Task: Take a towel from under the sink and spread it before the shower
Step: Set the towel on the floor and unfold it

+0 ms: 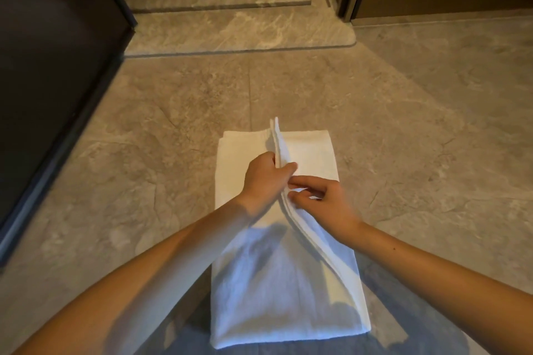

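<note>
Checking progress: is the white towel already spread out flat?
No; the folded white terry towel has layers lifted by the left hand.

Both bare forearms angle inward. The left hand [264, 179] grips a white terry towel's [288, 282] raised fold; the right hand [328, 204] pinches its layers just beside.

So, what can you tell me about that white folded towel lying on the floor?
The white folded cloth towel lies flat on the grey-brown stone-look tiled floor, a long, soft-looking rectangle pointing toward the raised stone step ahead. Several upper layers are lifted into a standing ridge along its middle. The left hand grips that ridge; the right hand pinches its layered edge beside it. Shadow covers the near half.
</note>
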`<state>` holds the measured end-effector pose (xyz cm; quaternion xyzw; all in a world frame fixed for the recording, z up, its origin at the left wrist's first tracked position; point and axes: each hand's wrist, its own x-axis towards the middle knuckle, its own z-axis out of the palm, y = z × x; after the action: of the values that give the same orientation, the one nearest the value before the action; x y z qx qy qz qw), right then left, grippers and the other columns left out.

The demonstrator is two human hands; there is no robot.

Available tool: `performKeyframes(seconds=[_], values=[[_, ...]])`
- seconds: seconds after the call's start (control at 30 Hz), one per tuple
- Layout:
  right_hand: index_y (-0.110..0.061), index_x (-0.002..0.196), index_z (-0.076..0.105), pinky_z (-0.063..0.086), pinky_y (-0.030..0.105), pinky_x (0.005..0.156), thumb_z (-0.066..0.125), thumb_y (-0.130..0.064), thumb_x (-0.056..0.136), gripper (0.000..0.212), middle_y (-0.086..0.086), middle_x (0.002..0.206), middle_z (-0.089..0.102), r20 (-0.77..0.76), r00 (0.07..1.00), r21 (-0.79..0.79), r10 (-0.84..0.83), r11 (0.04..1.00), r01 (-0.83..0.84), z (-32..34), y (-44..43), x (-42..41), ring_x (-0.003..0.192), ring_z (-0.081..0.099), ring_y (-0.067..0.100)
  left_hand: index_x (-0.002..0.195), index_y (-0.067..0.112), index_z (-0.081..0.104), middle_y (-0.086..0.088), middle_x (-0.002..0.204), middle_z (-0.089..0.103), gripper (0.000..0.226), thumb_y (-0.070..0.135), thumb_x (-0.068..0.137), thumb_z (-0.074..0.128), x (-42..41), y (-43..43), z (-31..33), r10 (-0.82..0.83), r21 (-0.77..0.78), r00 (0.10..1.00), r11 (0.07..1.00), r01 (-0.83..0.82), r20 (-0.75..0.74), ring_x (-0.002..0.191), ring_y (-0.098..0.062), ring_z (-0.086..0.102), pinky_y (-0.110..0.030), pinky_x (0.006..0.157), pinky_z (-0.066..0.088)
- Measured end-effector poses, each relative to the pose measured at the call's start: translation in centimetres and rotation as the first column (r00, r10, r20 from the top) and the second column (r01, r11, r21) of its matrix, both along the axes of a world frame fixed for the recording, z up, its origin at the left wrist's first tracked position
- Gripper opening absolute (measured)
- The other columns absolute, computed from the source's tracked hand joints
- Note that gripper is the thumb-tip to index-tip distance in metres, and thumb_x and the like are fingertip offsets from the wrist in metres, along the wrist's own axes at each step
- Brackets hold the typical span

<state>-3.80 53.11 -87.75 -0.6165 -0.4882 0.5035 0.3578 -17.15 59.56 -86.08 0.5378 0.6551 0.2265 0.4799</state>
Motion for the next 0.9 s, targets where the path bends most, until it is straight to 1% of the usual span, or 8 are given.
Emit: performKeyframes(seconds=[0.07,0.13,0.23,0.33,0.43,0.6,0.73,0.9], values=[[-0.021,0.107,0.073,0.056,0.024,0.085,0.064,-0.008,0.091,0.023,-0.004,0.102,0.073,-0.027,0.998,0.011,-0.052,0.999,0.053,-0.5,-0.3,0.9,0.088,0.07,0.013,0.071,0.001,0.061,-0.009,0.067,0.062,0.019,0.015,0.083,0.059,-0.6,-0.2,-0.6,0.021,0.059,0.999,0.998,-0.019,-0.036,0.068,-0.029,0.06,-0.035,0.056,0.042],[-0.024,0.112,0.068,0.052,0.017,0.087,0.059,-0.004,0.094,0.029,-0.006,0.113,0.068,0.107,0.992,0.127,-0.074,0.99,0.06,-1.0,-0.5,2.2,0.098,0.064,0.006,0.082,-0.001,0.066,-0.014,0.077,0.068,0.017,0.013,0.088,0.058,-1.4,-0.6,-0.8,0.047,0.078,0.999,0.996,-0.045,-0.021,0.073,-0.028,0.064,-0.037,0.063,0.05],[-0.016,0.13,0.059,0.035,0.01,0.103,0.06,-0.007,0.094,0.038,-0.003,0.136,0.054,0.419,0.905,0.252,0.071,0.949,-0.191,-2.0,-0.4,4.1,0.122,0.047,0.002,0.083,0.006,0.067,-0.003,0.07,0.065,0.014,0.015,0.09,0.06,-3.0,-1.2,-0.9,0.106,0.122,0.994,0.987,-0.105,-0.005,0.063,-0.014,0.06,-0.016,0.051,0.042],[-0.019,0.146,0.042,0.022,0.026,0.113,0.061,-0.026,0.095,0.055,-0.001,0.155,0.034,0.623,0.753,0.141,0.213,0.916,-0.376,-3.0,0.1,5.0,0.141,0.028,0.011,0.081,0.012,0.067,0.0,0.069,0.065,0.009,0.013,0.089,0.062,-5.8,-1.4,-1.0,0.148,0.176,0.989,0.974,-0.144,-0.008,0.06,-0.01,0.058,-0.011,0.045,0.037],[-0.022,0.15,0.035,0.019,0.033,0.117,0.055,-0.034,0.097,0.058,-0.002,0.158,0.027,0.682,0.693,0.15,0.232,0.884,-0.443,-3.2,0.5,4.7,0.147,0.019,0.017,0.101,0.017,0.065,0.007,0.081,0.066,0.014,0.01,0.088,0.064,-9.3,-1.5,-0.7,0.135,0.202,0.991,0.97,-0.134,0.012,0.07,-0.004,0.061,-0.01,0.052,0.042],[-0.022,0.151,0.032,0.013,0.03,0.116,0.046,-0.04,0.1,0.057,-0.002,0.159,0.025,0.754,0.603,0.15,0.259,0.826,-0.543,-3.3,0.9,3.4,0.148,0.017,0.017,0.122,0.023,0.055,0.011,0.087,0.064,0.037,0.014,0.088,0.066,-14.8,-1.2,-0.5,0.1,0.261,0.994,0.962,-0.083,-0.053,0.07,-0.001,0.059,-0.012,0.053,0.041],[-0.023,0.153,0.027,0.016,0.044,0.121,0.034,-0.046,0.102,0.057,0.0,0.16,0.021,0.761,0.557,0.105,0.331,0.785,-0.61,-4.1,0.3,2.7,0.149,0.012,0.019,0.129,0.021,0.053,0.017,0.087,0.063,0.044,0.015,0.088,0.068,-18.3,-1.1,-0.8,0.136,0.281,0.984,0.954,-0.099,-0.116,0.065,0.003,0.061,-0.007,0.05,0.041],[-0.034,0.154,0.016,0.01,0.043,0.121,0.019,-0.052,0.101,0.056,-0.003,0.162,0.015,0.863,0.388,0.055,0.322,0.706,-0.706,-4.8,-0.7,2.0,0.15,0.003,0.018,0.133,0.023,0.048,0.008,0.095,0.066,0.052,0.012,0.087,0.069,-21.1,-1.8,-0.7,0.196,0.187,0.98,0.965,-0.186,-0.039,0.07,0.004,0.065,-0.008,0.052,0.047]])
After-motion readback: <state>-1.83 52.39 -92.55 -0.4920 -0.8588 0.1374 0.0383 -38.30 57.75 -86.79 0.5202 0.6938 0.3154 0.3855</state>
